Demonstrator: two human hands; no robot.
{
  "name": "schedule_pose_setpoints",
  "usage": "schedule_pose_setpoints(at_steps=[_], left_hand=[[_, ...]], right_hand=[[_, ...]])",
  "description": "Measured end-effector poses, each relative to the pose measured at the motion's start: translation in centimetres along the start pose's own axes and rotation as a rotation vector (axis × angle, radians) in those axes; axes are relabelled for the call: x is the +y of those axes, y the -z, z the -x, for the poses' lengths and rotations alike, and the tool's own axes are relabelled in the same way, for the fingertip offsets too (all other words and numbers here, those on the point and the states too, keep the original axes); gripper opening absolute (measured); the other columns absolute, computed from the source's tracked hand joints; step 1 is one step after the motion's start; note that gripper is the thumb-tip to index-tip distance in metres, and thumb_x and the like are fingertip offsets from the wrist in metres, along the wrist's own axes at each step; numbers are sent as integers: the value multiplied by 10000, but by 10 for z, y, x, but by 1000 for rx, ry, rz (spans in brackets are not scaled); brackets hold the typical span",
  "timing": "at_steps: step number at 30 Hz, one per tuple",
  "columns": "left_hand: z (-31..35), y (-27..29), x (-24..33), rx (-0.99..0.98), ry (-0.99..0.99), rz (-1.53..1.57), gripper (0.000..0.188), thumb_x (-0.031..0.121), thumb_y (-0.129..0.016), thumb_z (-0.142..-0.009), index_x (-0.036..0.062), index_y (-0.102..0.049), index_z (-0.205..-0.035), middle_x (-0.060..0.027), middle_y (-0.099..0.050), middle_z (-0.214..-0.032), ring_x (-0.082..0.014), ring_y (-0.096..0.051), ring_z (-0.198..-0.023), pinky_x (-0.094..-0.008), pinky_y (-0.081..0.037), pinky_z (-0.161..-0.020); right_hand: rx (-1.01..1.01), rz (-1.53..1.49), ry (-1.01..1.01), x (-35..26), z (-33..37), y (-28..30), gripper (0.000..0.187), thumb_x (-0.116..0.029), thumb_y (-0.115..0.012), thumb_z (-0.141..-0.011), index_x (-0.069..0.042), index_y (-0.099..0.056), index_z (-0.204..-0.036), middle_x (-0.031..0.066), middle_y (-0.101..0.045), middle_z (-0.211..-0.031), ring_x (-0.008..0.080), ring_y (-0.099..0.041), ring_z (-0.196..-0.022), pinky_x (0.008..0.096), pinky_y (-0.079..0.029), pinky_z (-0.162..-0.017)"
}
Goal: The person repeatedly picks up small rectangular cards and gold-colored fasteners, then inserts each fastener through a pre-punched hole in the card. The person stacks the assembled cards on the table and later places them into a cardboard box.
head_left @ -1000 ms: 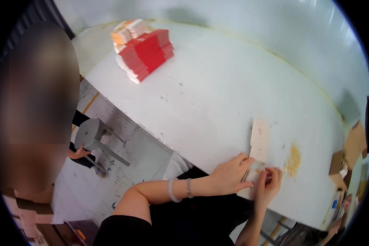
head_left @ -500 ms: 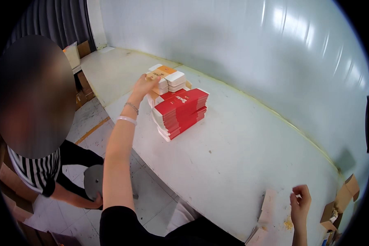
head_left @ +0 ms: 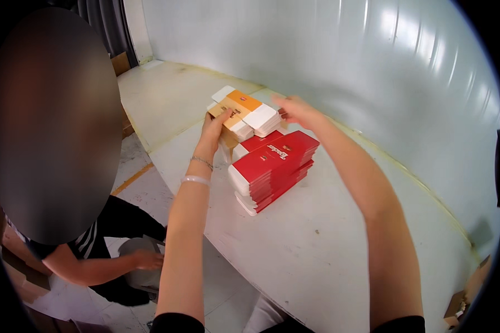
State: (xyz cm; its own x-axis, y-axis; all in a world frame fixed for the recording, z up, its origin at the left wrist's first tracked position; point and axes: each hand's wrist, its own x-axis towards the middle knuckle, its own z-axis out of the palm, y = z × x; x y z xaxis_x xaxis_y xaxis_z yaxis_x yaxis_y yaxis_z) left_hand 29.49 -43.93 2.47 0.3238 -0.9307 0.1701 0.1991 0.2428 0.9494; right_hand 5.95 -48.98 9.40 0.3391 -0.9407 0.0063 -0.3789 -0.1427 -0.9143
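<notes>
A stack of flat, folded orange-and-white cartons (head_left: 244, 101) lies at the far end of a pile of red flat cartons (head_left: 278, 155). My left hand (head_left: 212, 133) is closed on the near left side of the orange stack, its thumb on top and its other fingers mostly hidden below. At the stack's right end is my right hand (head_left: 299, 111), its fingers apart and partly blurred, some of them touching or nearly touching the white flaps. The red pile stands nearer to me, below both wrists, with white end flaps showing.
The pale table (head_left: 328, 261) runs along a shiny light wall (head_left: 316, 50). On the left, a co-worker in dark trousers (head_left: 130, 216) bends beside a grey stool (head_left: 144, 261). An open cardboard box (head_left: 461, 305) shows at the lower right.
My right hand has swung from the lower right up to the orange stack's right end. My left hand stays on the stack. The view has shifted, and the co-worker appears closer.
</notes>
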Motion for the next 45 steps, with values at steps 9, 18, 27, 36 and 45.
schedule_pose_setpoints(at_steps=[9,18,27,36,45], left_hand=[[35,8,35,-112,-298,170,763,236,-613,-949,156,-139,-1541,-129,-460,-1397,-236,-541,-1216,-349,-466,-986],[231,-57,150,-223,-530,70,747,264,-513,-1012,47,-51,-1558,-112,-454,-1408,-227,-482,-1274,-357,-432,-1032],[405,-50,154,-612,840,708,500,353,-375,-1065,23,-423,-1438,-101,-493,-1438,-204,-435,-1343,-381,-348,-1120],[416,-35,192,-684,964,527,577,432,-351,-1061,10,-375,-1454,-108,-415,-1499,-236,-406,-1372,-431,-316,-1145],[412,-46,179,-486,1147,707,501,446,-357,-1056,40,-527,-1293,-92,-510,-1419,-219,-446,-1338,-405,-303,-1144]], right_hand=[[-244,-157,186,-61,38,-38,786,-175,-769,-779,58,-381,-1421,221,-544,-1293,285,-546,-1208,409,-434,-1001],[-369,-812,51,-76,250,15,771,-77,-722,-748,-22,-380,-1438,171,-565,-1294,308,-571,-1185,430,-466,-1003],[-270,-868,-426,-80,445,44,995,12,-810,-498,-29,-423,-1414,123,-616,-1243,264,-576,-1182,388,-465,-987],[-201,-922,-398,-31,519,45,994,-11,-888,-517,14,-420,-1393,90,-612,-1203,206,-556,-1145,356,-450,-973],[-328,-1007,-457,-4,498,32,949,-20,-869,-554,21,-429,-1393,114,-591,-1272,226,-534,-1190,368,-430,-1006]])
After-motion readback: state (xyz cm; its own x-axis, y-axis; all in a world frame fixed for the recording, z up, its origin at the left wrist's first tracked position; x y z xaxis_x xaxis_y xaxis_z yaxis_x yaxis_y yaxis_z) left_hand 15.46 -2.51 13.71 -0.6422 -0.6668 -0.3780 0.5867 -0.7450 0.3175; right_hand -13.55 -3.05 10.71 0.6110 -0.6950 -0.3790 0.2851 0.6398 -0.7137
